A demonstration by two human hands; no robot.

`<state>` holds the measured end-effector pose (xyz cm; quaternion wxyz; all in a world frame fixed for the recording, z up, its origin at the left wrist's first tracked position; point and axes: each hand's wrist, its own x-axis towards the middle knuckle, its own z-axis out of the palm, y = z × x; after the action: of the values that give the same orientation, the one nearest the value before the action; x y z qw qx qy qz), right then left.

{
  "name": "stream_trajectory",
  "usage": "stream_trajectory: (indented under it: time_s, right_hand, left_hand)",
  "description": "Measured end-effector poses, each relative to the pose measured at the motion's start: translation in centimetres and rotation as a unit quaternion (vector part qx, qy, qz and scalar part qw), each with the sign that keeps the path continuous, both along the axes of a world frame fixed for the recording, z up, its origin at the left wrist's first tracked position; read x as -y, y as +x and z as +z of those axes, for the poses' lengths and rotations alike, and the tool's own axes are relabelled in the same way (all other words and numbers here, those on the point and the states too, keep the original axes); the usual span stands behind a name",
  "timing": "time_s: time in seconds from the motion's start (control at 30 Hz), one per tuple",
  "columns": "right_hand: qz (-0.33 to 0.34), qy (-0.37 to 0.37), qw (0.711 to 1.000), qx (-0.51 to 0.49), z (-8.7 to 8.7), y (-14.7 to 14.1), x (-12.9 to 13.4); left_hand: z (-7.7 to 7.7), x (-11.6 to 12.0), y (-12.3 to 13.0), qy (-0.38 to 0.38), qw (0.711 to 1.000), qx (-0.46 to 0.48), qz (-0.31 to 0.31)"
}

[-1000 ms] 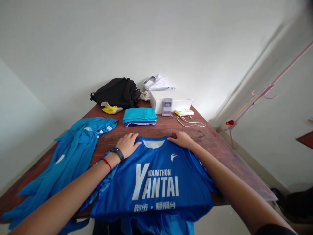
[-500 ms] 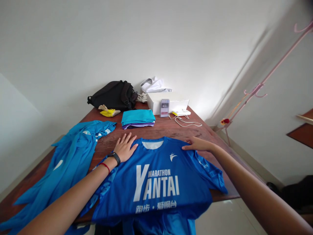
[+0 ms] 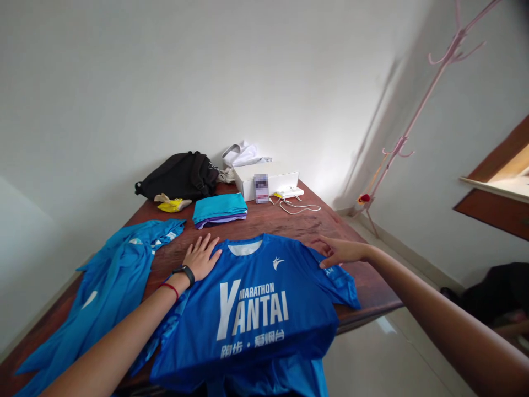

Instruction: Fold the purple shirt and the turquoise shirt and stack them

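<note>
A blue short-sleeved T-shirt (image 3: 256, 275) printed "Marathon Yantai" lies front up before me, its lower part hanging over the near table edge. My left hand (image 3: 201, 259) rests flat on its left shoulder, fingers spread and holding nothing. At the opposite sleeve, my right hand (image 3: 341, 251) hovers or lightly touches the cloth, thumb apart from loosely bent fingers. Left of the shirt, another lighter blue garment (image 3: 128, 270) lies loosely crumpled. Beyond my left hand sits a folded stack of clothes (image 3: 220, 208), turquoise on top and purple beneath.
On the wooden table (image 3: 285, 229), a black bag (image 3: 177, 175), a yellow packet (image 3: 171, 205), a white box (image 3: 243, 184) and a white cable (image 3: 300, 208) stand or lie towards the wall. A pink coat rack (image 3: 417, 113) stands at the right.
The view has turned a little to the right. My right hand has shifted outward from the shirt's shoulder to its sleeve. My left hand stays on the other shoulder.
</note>
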<state>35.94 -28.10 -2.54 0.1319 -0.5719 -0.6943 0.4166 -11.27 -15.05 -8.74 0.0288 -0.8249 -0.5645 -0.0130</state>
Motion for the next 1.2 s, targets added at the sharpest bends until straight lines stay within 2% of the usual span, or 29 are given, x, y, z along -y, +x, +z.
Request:
stream_trajectory:
  time_s: [0.13,0.2,0.23,0.3,0.37,0.4,0.5,0.57,0.73,0.87,1.03,1.2]
  right_hand:
    - [-0.044,0.096,0.983,0.149,-0.7,-0.9,1.9]
    - [-0.069,0.137,0.97,0.187,-1.3,-1.3,2.7]
    - [-0.076,0.154,0.965,0.198,-1.5,-1.5,3.0]
    - [-0.086,0.183,0.956,0.213,-1.8,-2.0,3.6]
    - [-0.085,0.207,0.948,0.226,-1.9,-2.6,4.2]
    - [-0.08,0.215,0.945,0.234,-1.8,-2.9,4.4]
    - [-0.054,0.204,0.946,0.247,-1.5,-3.7,5.1]
    - [-0.048,0.181,0.949,0.252,-1.5,-3.8,5.4]
    - [-0.076,0.152,0.946,0.276,-2.4,-3.0,5.8]
    - [-0.083,0.149,0.944,0.283,-2.9,-2.5,5.5]
    - [-0.081,0.153,0.942,0.289,-2.8,-2.4,5.1]
    - [-0.095,0.14,0.959,0.227,-2.6,-1.0,4.4]
  left_hand:
    - [2.3,1.5,2.5,0.03,0.999,-0.025,0.015]
    - [3.7,3.2,5.2,0.034,0.999,-0.009,-0.035]
    - [4.3,4.2,6.9,0.012,0.998,0.007,-0.068]
    - [5.0,6.3,10.6,-0.074,0.98,0.039,-0.18]
    - [4.9,8.0,14.3,-0.125,0.952,0.068,-0.271]
    - [4.6,8.6,16.0,-0.133,0.944,0.078,-0.293]
    - [2.9,9.2,20.1,-0.138,0.935,0.093,-0.313]
    - [1.7,9.0,21.7,-0.135,0.936,0.093,-0.311]
    - [-0.1,8.5,22.6,-0.082,0.94,0.117,-0.31]
    - [-0.3,8.7,22.3,-0.065,0.941,0.134,-0.305]
    - [-0.4,8.8,22.3,-0.065,0.939,0.144,-0.305]
    - [-0.5,8.8,22.3,-0.061,0.938,0.154,-0.305]
